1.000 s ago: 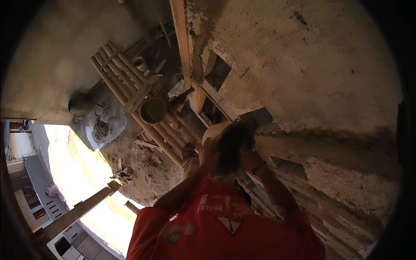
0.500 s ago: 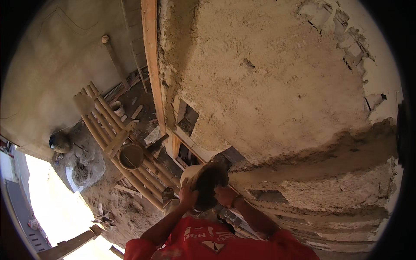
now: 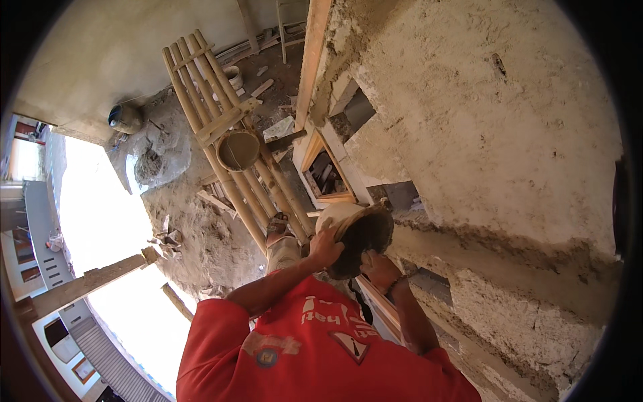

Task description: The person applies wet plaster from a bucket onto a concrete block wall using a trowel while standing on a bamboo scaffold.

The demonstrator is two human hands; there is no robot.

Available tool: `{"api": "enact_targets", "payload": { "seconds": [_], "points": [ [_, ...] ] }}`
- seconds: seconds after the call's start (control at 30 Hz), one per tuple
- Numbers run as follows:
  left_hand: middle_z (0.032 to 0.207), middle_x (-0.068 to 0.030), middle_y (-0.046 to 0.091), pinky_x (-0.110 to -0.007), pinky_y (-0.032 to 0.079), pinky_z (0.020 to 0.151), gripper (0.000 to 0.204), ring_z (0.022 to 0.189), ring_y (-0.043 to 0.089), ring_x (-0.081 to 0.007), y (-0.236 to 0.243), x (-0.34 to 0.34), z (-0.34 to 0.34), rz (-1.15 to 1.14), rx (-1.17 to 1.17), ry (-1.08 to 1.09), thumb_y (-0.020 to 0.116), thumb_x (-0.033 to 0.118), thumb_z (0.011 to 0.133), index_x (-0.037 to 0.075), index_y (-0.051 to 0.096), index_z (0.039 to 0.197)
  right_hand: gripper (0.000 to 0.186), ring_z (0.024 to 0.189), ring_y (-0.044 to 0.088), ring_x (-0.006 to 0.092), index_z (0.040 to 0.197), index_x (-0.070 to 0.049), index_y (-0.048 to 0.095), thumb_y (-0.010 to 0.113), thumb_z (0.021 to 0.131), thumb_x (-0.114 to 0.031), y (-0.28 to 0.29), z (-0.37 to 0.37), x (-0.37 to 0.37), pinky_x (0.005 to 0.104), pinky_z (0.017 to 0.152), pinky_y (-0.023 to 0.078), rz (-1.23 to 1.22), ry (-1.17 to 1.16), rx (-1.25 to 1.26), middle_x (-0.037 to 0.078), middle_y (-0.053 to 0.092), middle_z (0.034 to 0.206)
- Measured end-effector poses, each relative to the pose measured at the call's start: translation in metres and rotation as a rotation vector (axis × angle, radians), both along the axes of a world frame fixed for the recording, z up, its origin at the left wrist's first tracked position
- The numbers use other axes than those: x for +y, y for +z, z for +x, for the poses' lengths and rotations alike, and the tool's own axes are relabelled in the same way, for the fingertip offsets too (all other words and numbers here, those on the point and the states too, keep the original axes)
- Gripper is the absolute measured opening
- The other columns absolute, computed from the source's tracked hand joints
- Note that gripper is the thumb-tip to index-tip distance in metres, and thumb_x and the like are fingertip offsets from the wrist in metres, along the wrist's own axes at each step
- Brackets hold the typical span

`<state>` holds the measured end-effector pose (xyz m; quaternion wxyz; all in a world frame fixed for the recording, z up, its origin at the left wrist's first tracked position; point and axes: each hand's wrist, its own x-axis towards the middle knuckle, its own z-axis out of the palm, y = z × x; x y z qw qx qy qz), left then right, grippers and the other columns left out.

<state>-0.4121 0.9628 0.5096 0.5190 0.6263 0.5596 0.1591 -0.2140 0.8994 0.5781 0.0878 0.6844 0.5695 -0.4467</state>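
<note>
A cement-crusted bucket (image 3: 340, 214) is tilted in front of my body, its dark mouth facing up toward me and to the right. My left hand (image 3: 326, 248) is closed on the near left side of its rim. On the right side of the mouth, my right hand (image 3: 380, 269) has its fingers curled in at the rim. The inside lies in shadow, so I cannot tell what it contains.
Bamboo scaffold poles (image 3: 201, 87) run below on the left, carrying a second mortar bucket (image 3: 238, 150). My sandalled foot (image 3: 277, 224) rests on them. A rough plastered wall (image 3: 455, 134) rises to the right beside a wooden post (image 3: 313, 60). A mortar heap (image 3: 148, 164) lies on the ground.
The view has swung, so the scaffold and wall appear shifted to the right. The bucket and both hands sit higher and further right in the picture; both hands stay on the bucket.
</note>
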Motion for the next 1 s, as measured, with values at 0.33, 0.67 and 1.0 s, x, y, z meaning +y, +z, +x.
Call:
{"api": "enact_targets", "payload": {
  "seconds": [0.33,0.67,1.0],
  "points": [
    [0.145,-0.0257,0.042,-0.047,0.040,0.106,0.069,0.128,0.047,-0.0429,-0.008,-0.009,0.015,-0.068,0.057,-0.084,0.066,0.021,0.072,0.003,0.049,0.136,0.021,0.103,0.062,0.0378,0.092,-0.006,0.068,0.059,0.083,-0.023,-0.076,0.016,-0.036,0.0504,0.084,0.052,0.145,0.439,0.063,0.020,0.066,0.100],
    [0.115,-0.0280,0.063,-0.048,0.047,0.093,0.057,0.107,0.059,-0.0480,-0.060,-0.008,-0.014,-0.077,-0.183,0.191,0.063,0.015,0.069,0.000,0.058,0.123,0.050,0.095,0.064,0.0452,0.123,-0.003,0.049,0.064,0.086,-0.033,-0.042,-0.013,-0.049,0.0525,0.081,0.050,0.057,-0.138,0.080,0.027,0.066,0.100],
    [0.106,-0.0101,0.064,-0.030,0.048,0.083,0.062,0.091,0.059,-0.0211,-0.027,0.042,-0.039,-0.272,-0.344,0.317,0.055,-0.002,0.065,-0.006,0.054,0.126,0.050,0.088,0.065,0.0445,0.125,-0.006,0.046,0.064,0.085,-0.030,-0.035,-0.030,-0.031,0.0533,0.078,0.049,0.308,-0.312,0.205,0.026,0.067,0.096]
  ]
}}
